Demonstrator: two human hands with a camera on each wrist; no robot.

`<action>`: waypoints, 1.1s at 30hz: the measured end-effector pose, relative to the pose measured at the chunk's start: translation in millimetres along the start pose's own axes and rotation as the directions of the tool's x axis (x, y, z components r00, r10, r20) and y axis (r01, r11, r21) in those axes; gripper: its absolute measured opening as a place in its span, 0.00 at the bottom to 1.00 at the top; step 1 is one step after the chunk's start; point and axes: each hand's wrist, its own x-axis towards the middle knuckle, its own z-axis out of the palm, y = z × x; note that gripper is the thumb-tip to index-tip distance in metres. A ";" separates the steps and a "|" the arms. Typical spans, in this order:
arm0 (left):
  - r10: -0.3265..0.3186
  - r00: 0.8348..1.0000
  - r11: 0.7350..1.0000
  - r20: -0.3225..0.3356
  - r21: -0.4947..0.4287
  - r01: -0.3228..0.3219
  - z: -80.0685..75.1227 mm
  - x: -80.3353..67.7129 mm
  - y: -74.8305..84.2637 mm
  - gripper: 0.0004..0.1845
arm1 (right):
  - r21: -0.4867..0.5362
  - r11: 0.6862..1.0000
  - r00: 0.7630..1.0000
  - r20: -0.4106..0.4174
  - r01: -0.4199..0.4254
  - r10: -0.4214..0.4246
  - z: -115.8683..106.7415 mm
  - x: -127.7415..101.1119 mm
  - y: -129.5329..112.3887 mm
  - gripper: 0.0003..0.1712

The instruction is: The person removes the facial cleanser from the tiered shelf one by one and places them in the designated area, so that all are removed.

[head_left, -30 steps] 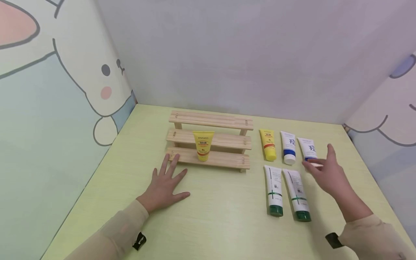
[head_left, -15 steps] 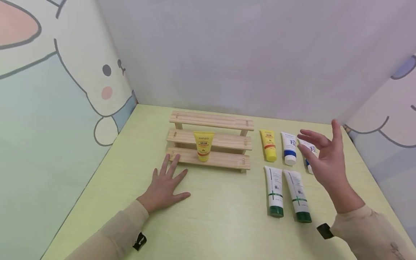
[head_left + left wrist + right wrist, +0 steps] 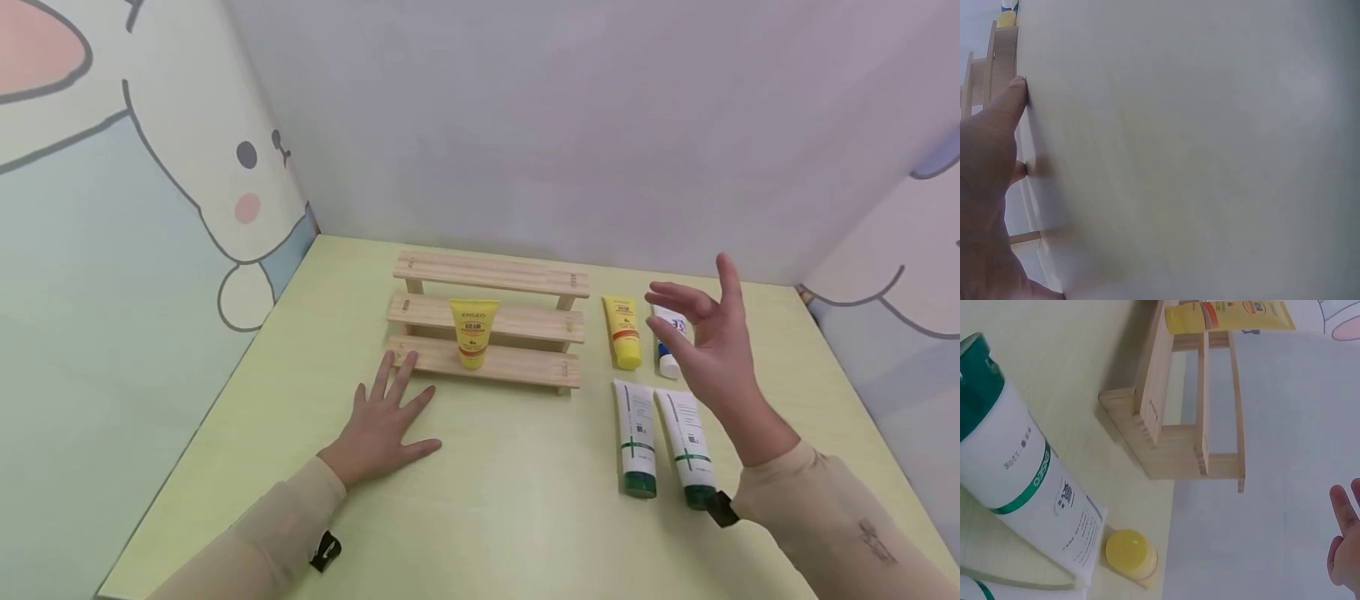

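Note:
A wooden three-step rack stands at the back of the table, with a yellow tube upright on its lowest step. My left hand rests spread on the table, fingertips at the rack's front left corner. Above the tubes on the right, my right hand is raised with parted fingers, and nothing is between them. It partly covers a white tube with a blue band and hides a second one. Beside these lies another yellow tube. Two white tubes with green caps lie nearer me.
The pale yellow-green table meets a plain wall behind the rack. Cartoon-painted side walls close it in on the left and right. In the right wrist view a green-capped tube looms close to the camera.
My right hand has risen from the rightmost blue-and-white tube, leaving it on the table, and has moved left with its fingers opened. The left hand stays in place.

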 end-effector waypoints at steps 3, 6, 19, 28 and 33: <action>0.001 1.000 1.000 0.000 0.000 -0.001 -0.8 0.7 0.1 0.41 | 0.016 1.000 1.000 0.024 0.001 -0.001 11.6 3.7 -0.9 0.57; 0.004 1.000 1.000 -0.002 0.000 -0.004 -1.2 0.8 0.3 0.41 | 0.002 1.000 0.998 0.062 -0.008 0.008 26.3 6.9 -0.2 0.57; -0.012 1.000 1.000 0.024 -0.004 0.012 -0.6 1.0 0.7 0.42 | -0.039 0.995 0.953 0.287 -0.087 0.095 127.3 29.8 0.0 0.60; -0.005 1.000 1.000 0.003 -0.006 0.005 -0.9 0.7 -0.1 0.42 | 0.005 0.991 0.934 0.334 -0.133 0.124 169.9 32.7 0.4 0.58; -0.003 1.000 1.000 -0.001 -0.004 0.003 0.2 0.6 -1.0 0.42 | 0.053 0.984 0.938 0.315 -0.172 0.147 179.3 31.4 -0.8 0.54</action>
